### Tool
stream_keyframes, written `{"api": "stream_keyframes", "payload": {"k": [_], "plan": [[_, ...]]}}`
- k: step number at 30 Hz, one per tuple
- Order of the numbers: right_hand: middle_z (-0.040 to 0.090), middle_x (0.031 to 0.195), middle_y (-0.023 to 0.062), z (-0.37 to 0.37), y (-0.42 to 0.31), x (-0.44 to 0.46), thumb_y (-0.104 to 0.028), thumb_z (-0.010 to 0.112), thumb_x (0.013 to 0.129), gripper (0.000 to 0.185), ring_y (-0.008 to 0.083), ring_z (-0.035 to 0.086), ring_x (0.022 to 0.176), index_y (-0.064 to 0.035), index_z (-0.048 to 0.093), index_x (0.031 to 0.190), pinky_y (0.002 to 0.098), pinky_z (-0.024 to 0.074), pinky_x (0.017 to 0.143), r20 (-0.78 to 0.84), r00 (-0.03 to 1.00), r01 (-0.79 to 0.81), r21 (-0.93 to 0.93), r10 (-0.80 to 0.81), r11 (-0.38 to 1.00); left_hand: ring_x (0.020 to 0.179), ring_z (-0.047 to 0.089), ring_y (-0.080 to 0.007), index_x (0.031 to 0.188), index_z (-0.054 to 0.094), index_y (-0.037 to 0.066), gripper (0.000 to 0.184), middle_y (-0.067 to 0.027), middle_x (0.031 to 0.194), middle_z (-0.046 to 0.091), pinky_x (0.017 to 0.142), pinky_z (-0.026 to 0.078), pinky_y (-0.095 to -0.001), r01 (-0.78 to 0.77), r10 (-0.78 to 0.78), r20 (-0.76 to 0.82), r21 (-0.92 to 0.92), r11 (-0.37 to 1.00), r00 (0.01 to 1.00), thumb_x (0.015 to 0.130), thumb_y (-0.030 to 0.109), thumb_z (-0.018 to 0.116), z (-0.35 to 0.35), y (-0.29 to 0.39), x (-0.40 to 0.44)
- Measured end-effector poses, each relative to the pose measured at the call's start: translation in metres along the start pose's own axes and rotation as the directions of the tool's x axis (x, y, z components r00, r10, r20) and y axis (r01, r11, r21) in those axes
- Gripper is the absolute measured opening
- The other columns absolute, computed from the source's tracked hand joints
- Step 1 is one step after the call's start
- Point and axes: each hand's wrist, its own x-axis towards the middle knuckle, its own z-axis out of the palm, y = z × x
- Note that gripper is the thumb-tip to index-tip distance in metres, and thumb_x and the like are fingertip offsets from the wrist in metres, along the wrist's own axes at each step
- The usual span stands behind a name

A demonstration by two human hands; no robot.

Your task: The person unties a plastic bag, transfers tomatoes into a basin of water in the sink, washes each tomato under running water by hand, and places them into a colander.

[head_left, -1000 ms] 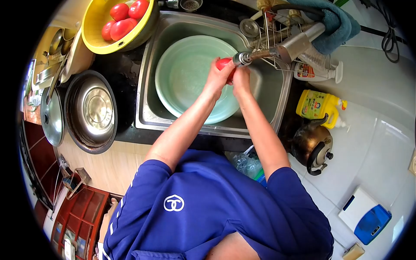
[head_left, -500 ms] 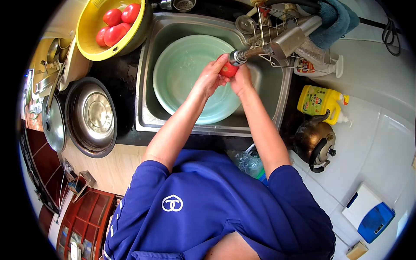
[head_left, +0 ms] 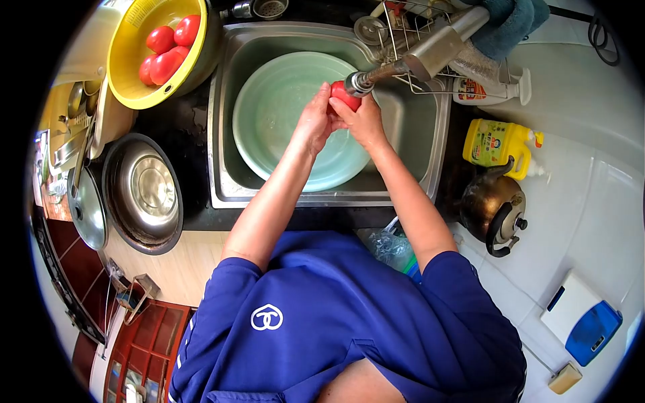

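Note:
A red tomato (head_left: 345, 99) is held between my two hands beneath the faucet (head_left: 376, 75). My left hand (head_left: 316, 119) wraps its left side, and my right hand (head_left: 365, 122) closes around its lower right. The faucet head covers part of the tomato. Below my hands, a pale green basin (head_left: 269, 114) sits in the steel sink (head_left: 411, 144) with water in it. At the upper left, several tomatoes (head_left: 168, 64) lie in a yellow colander (head_left: 127, 97).
Left of the sink are a dark-rimmed metal pan (head_left: 124, 201) and a lid (head_left: 89, 218). To the right stand a yellow jug (head_left: 494, 144), a kettle (head_left: 480, 201) and a white spray bottle (head_left: 477, 92). A wire rack (head_left: 420, 84) with a blue-grey cloth (head_left: 507, 27) is behind the faucet.
The right hand has shifted around the tomato, its fingers now reaching over the lower side. Hands and tomato have moved slightly left. The whole view has turned slightly.

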Motion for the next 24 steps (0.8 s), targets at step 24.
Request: {"api": "stream_keyframes", "payload": {"k": [24], "plan": [[0.062,0.080,0.0066,0.020,0.008,0.018,-0.026,0.052,0.083,0.023,0.0123,0.058,0.072,-0.0038,0.059,0.087,0.0286,0.0464,0.062,-0.087,0.926,-0.233,0.633,0.367,0.738,0.058,0.053,-0.0131,0.105,0.047,0.005,0.049,-0.0080,0.081,0.056,0.045,0.043,-0.0228,-0.205,0.277,-0.148,0.374,0.904,0.949,0.084,0.050,0.052,0.006,-0.021,0.021]]}}
